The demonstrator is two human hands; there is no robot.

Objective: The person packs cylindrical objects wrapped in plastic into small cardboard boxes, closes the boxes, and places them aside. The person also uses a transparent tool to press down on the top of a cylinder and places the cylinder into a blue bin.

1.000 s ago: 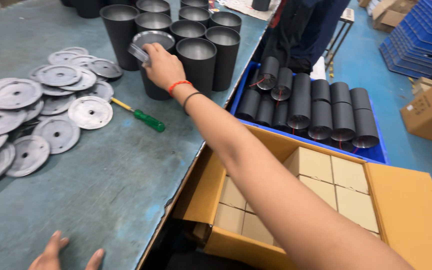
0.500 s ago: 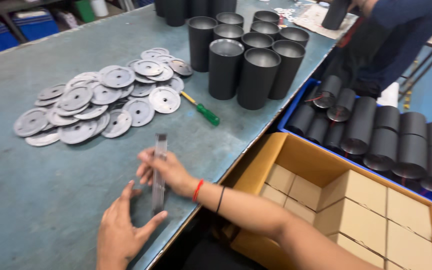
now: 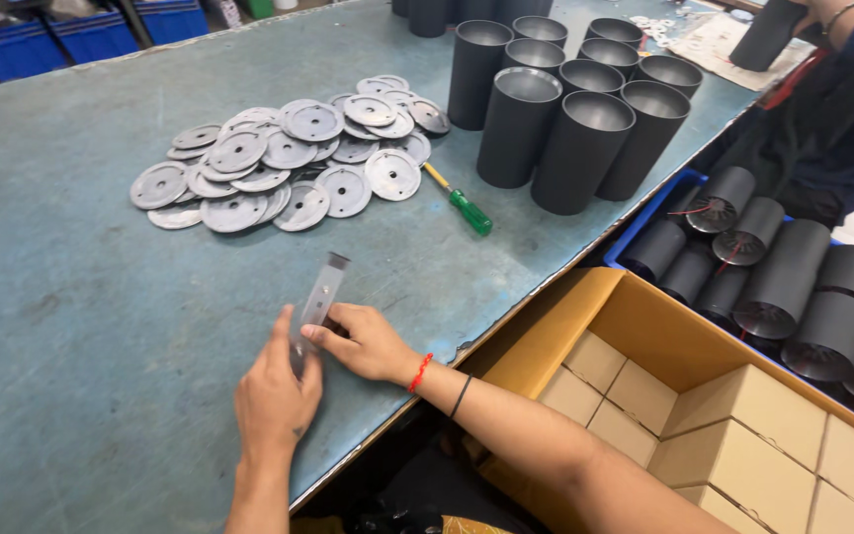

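Here, both hands' fingers pinch a metal strip (image 3: 316, 302) on the worn teal table (image 3: 71, 326).

Both forearms are bare, with no sleeves showing. The right hand (image 3: 373, 344) has two bands at its wrist: a thin red thread bracelet nearest the hand and a thin black band just behind it. The left hand (image 3: 274, 396) wears nothing.

Discs (image 3: 284, 168) on table (image 3: 71, 326), screwdriver (image 3: 461, 202) right of them, cylinders (image 3: 565, 109) farther right.
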